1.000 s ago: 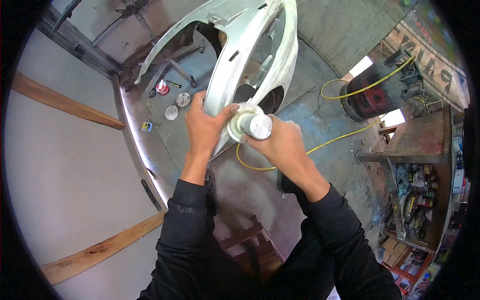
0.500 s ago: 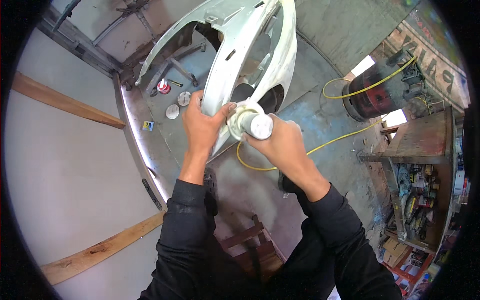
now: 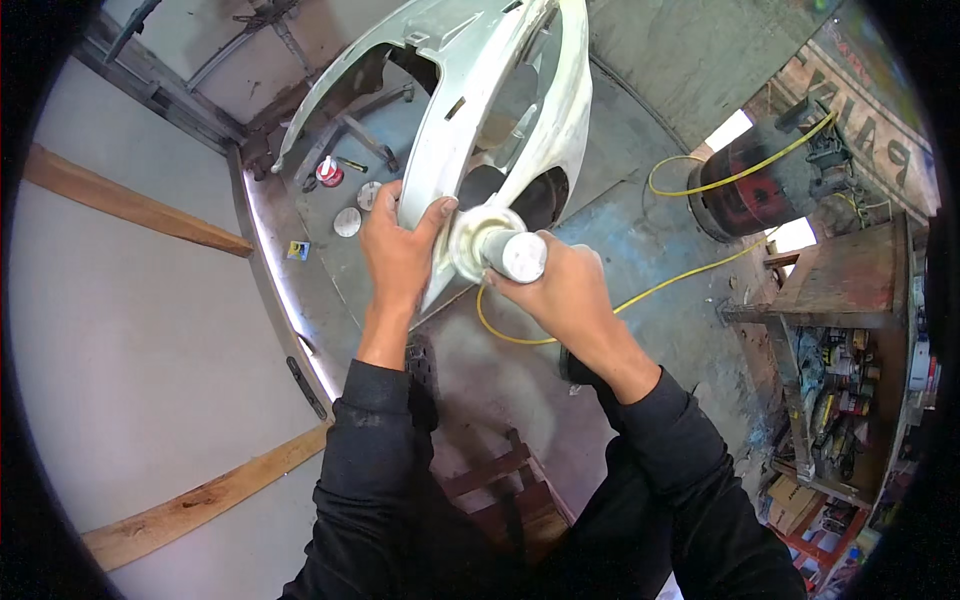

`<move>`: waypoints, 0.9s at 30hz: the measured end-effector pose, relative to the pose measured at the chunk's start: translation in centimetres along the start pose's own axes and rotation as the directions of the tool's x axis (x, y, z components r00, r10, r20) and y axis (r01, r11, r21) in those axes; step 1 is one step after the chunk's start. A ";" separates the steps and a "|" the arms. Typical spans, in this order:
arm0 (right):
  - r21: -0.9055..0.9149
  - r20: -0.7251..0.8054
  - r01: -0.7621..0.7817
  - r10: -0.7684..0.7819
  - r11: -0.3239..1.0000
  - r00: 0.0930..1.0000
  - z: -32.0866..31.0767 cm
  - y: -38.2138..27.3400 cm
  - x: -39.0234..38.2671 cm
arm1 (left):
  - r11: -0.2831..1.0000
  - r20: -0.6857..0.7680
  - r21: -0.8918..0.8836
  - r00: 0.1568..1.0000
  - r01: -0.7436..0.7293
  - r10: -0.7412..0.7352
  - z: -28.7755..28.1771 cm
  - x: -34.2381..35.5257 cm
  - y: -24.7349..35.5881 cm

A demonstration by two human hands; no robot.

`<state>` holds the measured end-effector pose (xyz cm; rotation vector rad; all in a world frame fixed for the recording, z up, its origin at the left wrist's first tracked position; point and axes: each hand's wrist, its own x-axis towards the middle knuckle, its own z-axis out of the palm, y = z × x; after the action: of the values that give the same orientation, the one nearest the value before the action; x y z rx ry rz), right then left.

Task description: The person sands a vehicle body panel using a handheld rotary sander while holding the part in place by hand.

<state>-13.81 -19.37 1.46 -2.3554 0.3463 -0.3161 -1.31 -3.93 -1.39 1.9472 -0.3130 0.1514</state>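
Note:
A pale white vehicle body panel [image 3: 465, 85] with open cutouts stretches up from the centre to the top edge. My left hand [image 3: 398, 255] grips the near left part of it, thumb and fingers round its edge. My right hand [image 3: 570, 290] is closed on the cylindrical grip of a round white tool [image 3: 522, 255], probably a sanding pad, whose wide disc rests against the panel's near end, just right of my left thumb. The disc hides part of the panel beneath it.
A red tank [image 3: 745, 180] with a yellow hose [image 3: 640, 300], a cluttered wooden shelf unit [image 3: 835, 270] on the right, a white wall with wooden battens [image 3: 140, 200], a red can [image 3: 330, 172], round discs [image 3: 347, 223] on the floor, and a wooden stool [image 3: 500, 470] below.
My left hand and the panel have shifted slightly left. The round tool in my right hand has moved very slightly against the panel; both grips are unchanged.

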 end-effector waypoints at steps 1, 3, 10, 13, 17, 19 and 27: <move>-0.001 0.000 -0.001 0.001 1.000 1.000 -0.2 0.0 0.1 | 1.000 0.001 -0.001 1.000 0.001 -0.001 0.1 -0.1 0.1; -0.004 0.003 -0.064 0.064 0.998 0.998 -0.7 0.0 0.7 | 1.000 0.017 -0.022 1.000 0.005 -0.004 0.3 -0.1 0.2; -0.035 0.034 -0.078 0.080 0.996 0.996 -0.4 -0.5 0.4 | 0.999 0.030 -0.041 1.000 -0.002 0.003 0.2 -0.2 -0.2; -0.027 0.075 -0.087 0.089 0.996 0.993 -0.1 -0.5 0.2 | 0.999 0.041 -0.040 0.999 0.035 -0.033 0.1 0.0 -0.3; 0.032 -0.013 -0.045 0.045 0.998 0.999 -0.5 0.5 1.0 | 0.997 0.027 -0.069 0.999 0.029 -0.027 0.4 0.0 -0.1; 0.054 -0.026 -0.038 0.039 0.998 0.999 -0.5 0.6 1.1 | 0.996 0.023 -0.081 0.999 0.035 -0.033 0.4 0.0 -0.1; -0.034 0.051 -0.083 0.084 0.996 0.995 -0.4 -0.4 0.7 | 0.999 0.002 -0.040 1.000 -0.010 0.010 0.2 -0.1 -0.6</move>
<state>-13.24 -19.61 2.14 -2.3676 0.4261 -0.2103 -1.23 -3.91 -1.98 1.9062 -0.3247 0.1482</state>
